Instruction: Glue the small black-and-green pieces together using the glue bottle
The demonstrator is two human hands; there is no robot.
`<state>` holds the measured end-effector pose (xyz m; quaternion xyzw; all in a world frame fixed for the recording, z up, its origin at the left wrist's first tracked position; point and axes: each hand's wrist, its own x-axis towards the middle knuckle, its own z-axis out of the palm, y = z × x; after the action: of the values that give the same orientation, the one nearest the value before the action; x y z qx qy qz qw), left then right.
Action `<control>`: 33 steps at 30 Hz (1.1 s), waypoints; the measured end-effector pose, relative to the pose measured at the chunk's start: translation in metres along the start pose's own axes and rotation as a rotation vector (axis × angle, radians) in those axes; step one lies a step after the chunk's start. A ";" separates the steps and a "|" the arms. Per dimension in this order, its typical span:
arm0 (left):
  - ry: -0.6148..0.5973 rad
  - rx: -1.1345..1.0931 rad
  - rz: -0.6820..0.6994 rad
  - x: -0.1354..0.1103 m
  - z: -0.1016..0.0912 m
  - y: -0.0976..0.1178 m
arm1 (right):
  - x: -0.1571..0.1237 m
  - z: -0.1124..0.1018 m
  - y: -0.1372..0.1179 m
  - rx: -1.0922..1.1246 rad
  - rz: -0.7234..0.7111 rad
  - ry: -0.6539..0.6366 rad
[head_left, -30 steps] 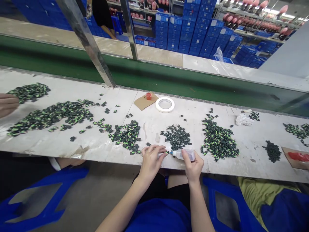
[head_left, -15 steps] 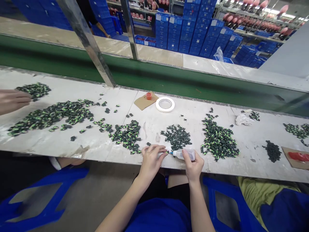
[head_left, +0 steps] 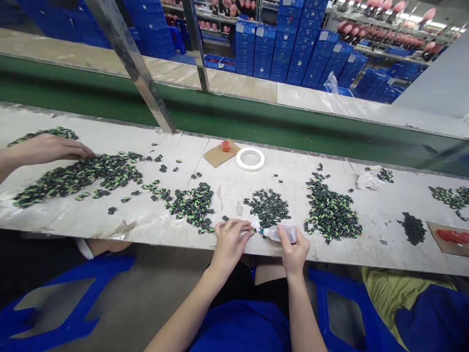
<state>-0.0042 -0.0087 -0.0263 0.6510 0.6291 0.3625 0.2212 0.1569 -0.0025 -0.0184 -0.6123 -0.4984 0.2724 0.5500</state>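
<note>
Since the small clear plastic squeeze bottle [head_left: 283,234] is what both hands are busy with, I'll start there. It lies almost flat at the near edge of the worn white counter [head_left: 120,222], nozzle pointing left. The right hand [head_left: 293,250] has its grip closed around the bottle's body, thumb on top. The left hand [head_left: 229,240] has its grip pinched shut on a tiny dark-green piece [head_left: 253,229], held right at the nozzle tip. Touching or just shy of it, can't tell, it's too small.

Just behind the hands sits a loose pile of dark pieces [head_left: 268,208]. A bigger pile with bright green bits [head_left: 331,212] is to its right and another green-flecked pile [head_left: 192,205] to its left. Further back there's a white tape roll [head_left: 250,159] lying flat, and beside it a brown cardboard scrap [head_left: 216,155] with a small red cap [head_left: 225,145] on it.

Way off to the left, a co-worker's hand [head_left: 54,148] rests on a long spread of the same pieces [head_left: 80,176]. Behind the counter runs a green conveyor belt [head_left: 256,122], and past that are stacks of blue plastic crates [head_left: 293,44].
</note>
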 end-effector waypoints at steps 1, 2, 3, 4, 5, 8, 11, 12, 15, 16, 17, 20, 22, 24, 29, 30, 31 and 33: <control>-0.004 0.000 -0.002 0.000 0.000 0.000 | 0.000 -0.001 0.001 0.022 0.012 0.024; -0.011 0.000 -0.004 0.000 0.000 0.000 | 0.000 -0.002 0.002 0.054 0.025 0.062; -0.020 0.000 -0.005 0.000 0.000 0.000 | 0.001 -0.004 0.004 0.091 0.036 0.111; -0.030 0.001 -0.005 0.000 -0.001 0.000 | 0.003 -0.006 0.005 0.130 0.043 0.162; -0.040 0.003 -0.004 0.001 -0.001 0.000 | 0.006 -0.009 0.007 0.162 0.047 0.210; -0.084 -0.002 -0.003 0.003 -0.004 -0.003 | 0.019 -0.018 0.010 0.199 0.034 0.294; -0.113 -0.033 0.000 0.012 -0.009 -0.006 | 0.035 -0.024 0.011 0.165 0.012 0.336; -0.102 -0.030 0.005 0.016 -0.011 -0.007 | 0.040 -0.024 0.012 0.143 0.011 0.343; -0.013 0.057 0.010 0.029 -0.014 -0.004 | 0.051 -0.022 0.015 0.020 0.042 0.324; 0.017 0.102 0.005 0.033 -0.014 -0.002 | 0.053 -0.021 0.016 -0.039 0.052 0.314; 0.034 0.145 0.000 0.037 -0.013 0.001 | 0.055 -0.020 0.017 -0.105 0.057 0.309; 0.004 0.225 -0.009 0.044 -0.009 0.008 | 0.057 -0.019 0.018 -0.269 0.048 0.320; -0.044 0.232 -0.011 0.047 -0.006 0.011 | 0.058 -0.019 0.018 -0.300 0.042 0.291; -0.072 0.227 0.004 0.048 -0.003 0.010 | 0.058 -0.020 0.018 -0.275 0.045 0.236; -0.054 0.241 0.114 0.045 0.001 0.002 | 0.045 -0.021 0.015 -0.242 -0.082 0.282; -0.048 0.247 0.130 0.044 0.002 0.000 | 0.039 -0.021 0.013 -0.249 -0.151 0.330; -0.048 0.253 0.146 0.044 0.002 -0.002 | 0.034 -0.020 0.011 -0.256 -0.224 0.376; -0.054 0.262 0.171 0.044 0.004 -0.004 | 0.021 -0.016 0.006 -0.258 -0.353 0.403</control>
<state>-0.0062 0.0355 -0.0235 0.7350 0.6072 0.2773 0.1194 0.1804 0.0106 -0.0158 -0.6228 -0.5084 -0.0201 0.5944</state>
